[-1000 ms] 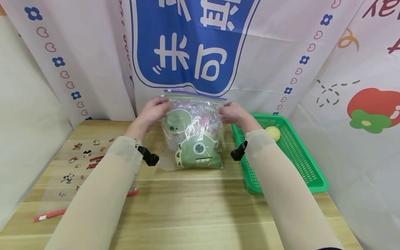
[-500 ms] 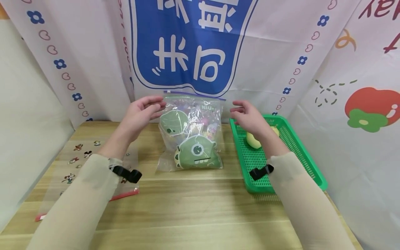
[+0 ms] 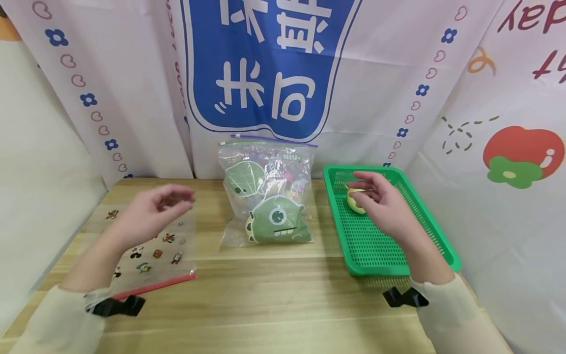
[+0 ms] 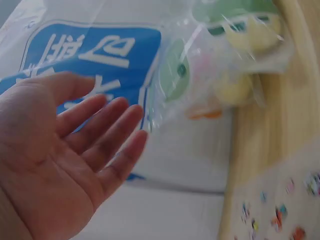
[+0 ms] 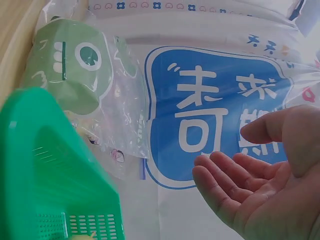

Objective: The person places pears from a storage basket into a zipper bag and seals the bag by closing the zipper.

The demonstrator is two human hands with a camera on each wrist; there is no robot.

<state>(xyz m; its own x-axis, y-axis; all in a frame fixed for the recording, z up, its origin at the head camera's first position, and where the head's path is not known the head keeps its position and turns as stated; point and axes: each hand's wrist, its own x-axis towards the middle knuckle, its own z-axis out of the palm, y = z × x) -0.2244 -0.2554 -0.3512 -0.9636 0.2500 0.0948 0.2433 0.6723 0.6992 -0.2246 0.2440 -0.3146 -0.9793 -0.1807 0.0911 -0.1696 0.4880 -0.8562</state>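
A clear zip bag [image 3: 278,223] printed with green one-eyed monsters stands upright against the back cloth, filled out at its base. Directly behind it shows a second bag's purple slider strip [image 3: 274,141]. My left hand [image 3: 152,216] hovers over the table's left side, fingers loosely bent, holding nothing; in the left wrist view its palm is bare, and yellow round things [image 4: 235,89] show in the bags. On the other side, my right hand [image 3: 382,206] is above a green basket [image 3: 342,246], also holding nothing. A yellow fruit [image 3: 355,202] in the basket is partly hidden by its fingers.
A flat clear bag [image 3: 177,241] with small cartoon prints and a red zip strip [image 3: 172,282] lies on the left of the wooden table [image 3: 265,305]. White printed cloth with a blue sign [image 3: 269,69] hangs close behind the bags.
Both hands have let go of the upright bag and drawn back and apart, left hand to the left, right hand over the basket. The bag stays standing.
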